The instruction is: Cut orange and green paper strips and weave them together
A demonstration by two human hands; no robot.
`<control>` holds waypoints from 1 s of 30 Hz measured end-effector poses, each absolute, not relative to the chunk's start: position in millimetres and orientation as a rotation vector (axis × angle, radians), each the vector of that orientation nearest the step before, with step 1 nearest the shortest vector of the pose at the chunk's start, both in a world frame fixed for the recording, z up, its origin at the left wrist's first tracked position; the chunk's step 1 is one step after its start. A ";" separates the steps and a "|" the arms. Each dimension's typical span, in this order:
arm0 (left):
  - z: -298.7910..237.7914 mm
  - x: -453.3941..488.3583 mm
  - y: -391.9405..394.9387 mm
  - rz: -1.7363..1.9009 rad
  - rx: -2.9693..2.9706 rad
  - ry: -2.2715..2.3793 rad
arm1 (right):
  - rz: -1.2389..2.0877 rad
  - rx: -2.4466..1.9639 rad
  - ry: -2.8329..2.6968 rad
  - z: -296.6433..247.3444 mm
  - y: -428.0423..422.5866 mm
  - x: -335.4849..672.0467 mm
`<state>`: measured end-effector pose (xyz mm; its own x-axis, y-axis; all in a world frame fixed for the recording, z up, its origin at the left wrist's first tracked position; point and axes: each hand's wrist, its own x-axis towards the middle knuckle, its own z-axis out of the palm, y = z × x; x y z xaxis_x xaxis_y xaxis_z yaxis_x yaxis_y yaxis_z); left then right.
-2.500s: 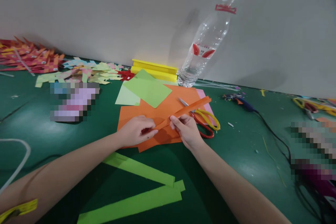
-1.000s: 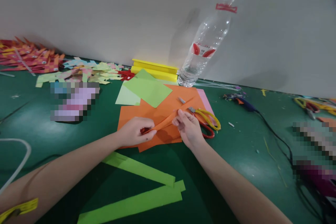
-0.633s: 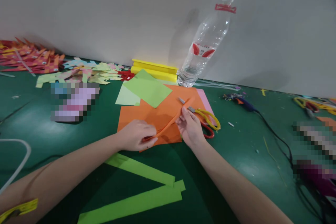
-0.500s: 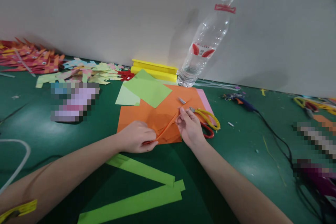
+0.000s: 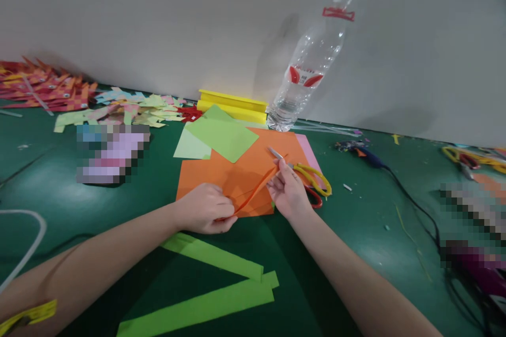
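Tabletop [image 5: 375, 216], dark green and glossy, is spreading beneath the work and meeting a pale grey wall [image 5: 158, 21] at the back. The left hand [image 5: 207, 208] is holding its fingers curled in a loose fist, knuckles upward, its thumb and forefinger pinching the lower end of an orange paper strip [image 5: 256, 188]; its bare forearm is slanting in from the lower left corner, the wrist nearly straight. The right hand [image 5: 290, 187] is pinching the strip near its upper end between thumb and forefinger, the other fingers bending loosely underneath; its bare forearm is slanting in from the lower right, the palm facing inward. Orange paper sheets [image 5: 227, 176] are lying stacked beneath the hands. A clear plastic bottle [image 5: 302, 63] is standing by the wall, looking tilted. Green paper strips [image 5: 197, 305] are lying nearer the person, their right ends meeting. A light green sheet [image 5: 221, 134] is resting over the orange stack's far side. Scissors [image 5: 306, 168] with yellow and red handles are lying behind the right hand, partly hidden. The narrow, creased orange strip is stretching diagonally between both hands.
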<state>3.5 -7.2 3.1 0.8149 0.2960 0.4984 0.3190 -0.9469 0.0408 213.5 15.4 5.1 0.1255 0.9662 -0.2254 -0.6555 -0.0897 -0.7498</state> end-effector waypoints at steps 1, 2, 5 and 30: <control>2.7 3.4 -7.1 -0.799 -2.949 -0.500 | 1.437 -0.876 -0.462 5.1 15.9 213.9; 2.2 3.2 -7.1 -0.798 -2.951 -0.497 | 1.439 -0.890 -0.452 5.0 16.5 214.4; 0.3 2.6 -6.6 -0.804 -2.958 -0.487 | 1.434 -0.982 -0.387 4.2 18.5 215.7; 2.0 4.5 -12.5 -0.855 -2.915 -0.345 | 1.449 -0.895 -0.445 1.9 20.5 218.2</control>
<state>4.5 -12.5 2.0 0.8183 0.1914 0.5420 0.2386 -0.9710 -0.0173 218.2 20.5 1.9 0.1193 0.9611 -0.2491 -0.6559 -0.1121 -0.7465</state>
